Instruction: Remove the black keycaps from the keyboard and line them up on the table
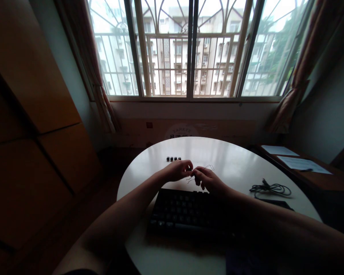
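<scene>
Above the round white table [218,149], my hands meet just beyond the far edge of a black keyboard [180,208]. My left hand [177,170] is closed in a pinch on a small dark piece that looks like a keycap [189,169]. Fingers of my right hand [205,177] are curled around a thin wire keycap puller [211,167], whose bent wire ends stick out on both sides of the hand. Several black keycaps [173,159] stand in a short row past my left hand. My right forearm hides the keyboard's right part.
A coiled black cable [271,188] lies on the table's right side, by a dark flat object [276,204]. To the right, a brown side table [304,168] bears papers [302,164] and a pen. Behind stands a barred window [190,57]; a wooden cabinet [31,95] is at left.
</scene>
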